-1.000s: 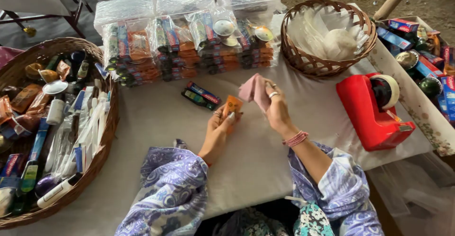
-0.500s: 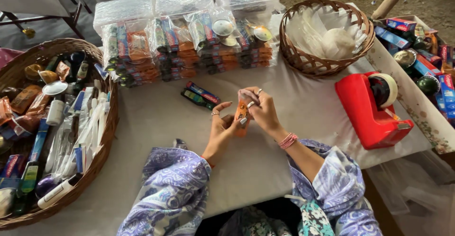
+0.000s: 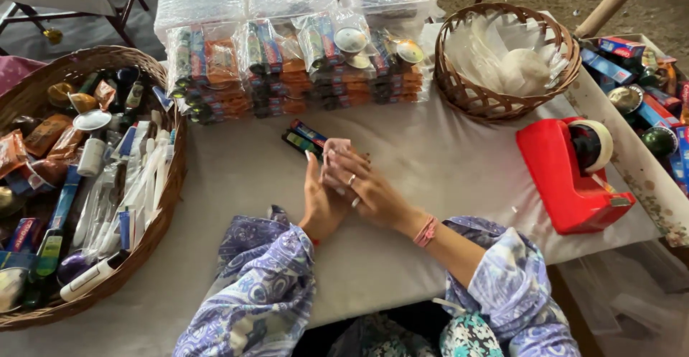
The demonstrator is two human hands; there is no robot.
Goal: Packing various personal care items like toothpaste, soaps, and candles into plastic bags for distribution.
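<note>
My left hand (image 3: 321, 203) and my right hand (image 3: 364, 187) are pressed together at the middle of the white table (image 3: 445, 177). Between them they grip a small pink packet (image 3: 336, 147), whose top end sticks out above the fingers. The right hand lies over the left, with rings on two fingers and a pink band at the wrist. An orange item seen earlier is now hidden inside the hands. Two small dark tubes (image 3: 304, 137) lie on the table just beyond my fingertips.
A big wicker basket (image 3: 159, 206) of toiletries sits at the left. Clear-wrapped bundles (image 3: 287, 63) stand in a row at the back. A round wicker basket (image 3: 502, 99) holds clear bags. A red tape dispenser (image 3: 570, 174) stands right, and a tray of boxes (image 3: 646, 77) at the far right.
My hands have closed together and dropped toward the table. The orange item and most of the pink packet, held apart a second ago, are now folded inside them.
</note>
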